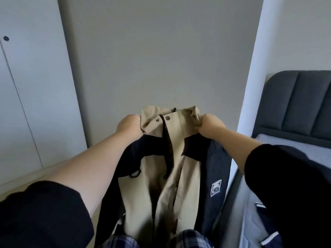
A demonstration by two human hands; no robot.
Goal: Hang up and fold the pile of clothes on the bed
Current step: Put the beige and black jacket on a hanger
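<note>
Gripping the jacket (179, 185) by its collar at centre, my left hand (128, 127) at its 9 o'clock, my right hand (212, 125) at 3 o'clock, both fists bunching cloth, fingertips hidden, hem cut off at 6 o'clock, bed (304, 104) at 3 o'clock, partly out of frame.

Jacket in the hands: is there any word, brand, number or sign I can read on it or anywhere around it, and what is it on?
No text reads clearly anywhere in this view.
Diamond patch on the dark blue cloth beside the beige front of the jacket: pale design, too blurred to read.
Snap buttons at the collar: too small to make out any marking.
</note>
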